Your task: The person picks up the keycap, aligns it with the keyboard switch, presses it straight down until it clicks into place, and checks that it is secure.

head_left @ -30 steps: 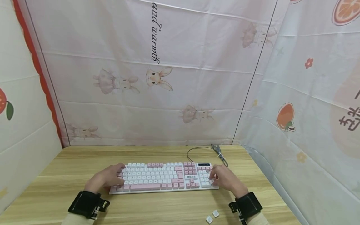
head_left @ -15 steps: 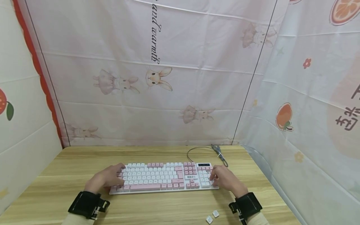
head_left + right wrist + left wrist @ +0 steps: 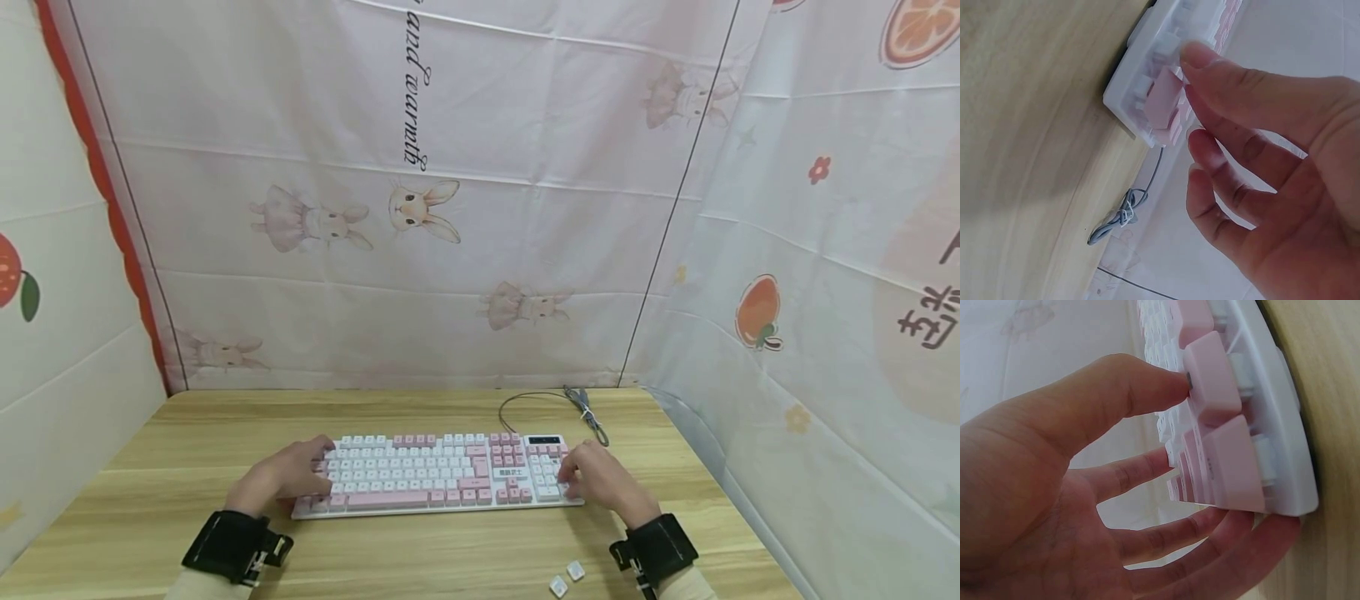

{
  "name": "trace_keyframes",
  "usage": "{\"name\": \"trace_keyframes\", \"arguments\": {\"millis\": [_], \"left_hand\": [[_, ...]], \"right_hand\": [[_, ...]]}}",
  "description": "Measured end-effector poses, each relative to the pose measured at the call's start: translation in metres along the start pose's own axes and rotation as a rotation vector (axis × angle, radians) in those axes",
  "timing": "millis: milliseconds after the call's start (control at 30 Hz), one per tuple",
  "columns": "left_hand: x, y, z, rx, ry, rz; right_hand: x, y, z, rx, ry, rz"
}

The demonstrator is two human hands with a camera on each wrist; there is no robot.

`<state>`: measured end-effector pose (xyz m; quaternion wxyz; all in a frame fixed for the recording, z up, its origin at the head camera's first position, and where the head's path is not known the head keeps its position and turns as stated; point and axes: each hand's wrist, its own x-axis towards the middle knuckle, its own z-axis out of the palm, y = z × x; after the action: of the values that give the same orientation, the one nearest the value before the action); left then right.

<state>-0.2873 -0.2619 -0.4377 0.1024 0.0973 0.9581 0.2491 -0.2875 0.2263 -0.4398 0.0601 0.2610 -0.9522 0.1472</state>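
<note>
A white keyboard with white and pink keycaps lies across the wooden table. My left hand holds its left end. In the left wrist view the thumb presses a pink keycap near the front corner, and the other fingers bend around the side edge. Over the number pad at the right end is my right hand. In the right wrist view its thumb and index finger pinch at the upper edge of a pink keycap, the remaining fingers loosely curled. White switch parts show bare in front of that keycap.
Two loose white keycaps lie near the table's front edge, left of the right wrist. A grey cable, bundled with a tie, lies behind the keyboard's right end. Printed cloth curtains hang behind the table and on both sides.
Both hands stay at the two ends of the keyboard, with only a very slight shift of the right hand. The keyboard and loose keycaps keep their places.
</note>
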Motion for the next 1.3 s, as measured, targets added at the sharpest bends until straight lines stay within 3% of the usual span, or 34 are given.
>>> {"name": "trace_keyframes", "arguments": {"millis": [733,1300], "left_hand": [[-0.0005,0.0023,-0.0020,-0.013,-0.008,-0.030],[0.0013,0.0023,-0.0012,-0.012,-0.018,-0.036]], "right_hand": [[0.0034,-0.0058,0.0017,-0.022,-0.059,0.100],[0.0027,-0.0057,0.0050,-0.017,-0.066,0.092]]}}
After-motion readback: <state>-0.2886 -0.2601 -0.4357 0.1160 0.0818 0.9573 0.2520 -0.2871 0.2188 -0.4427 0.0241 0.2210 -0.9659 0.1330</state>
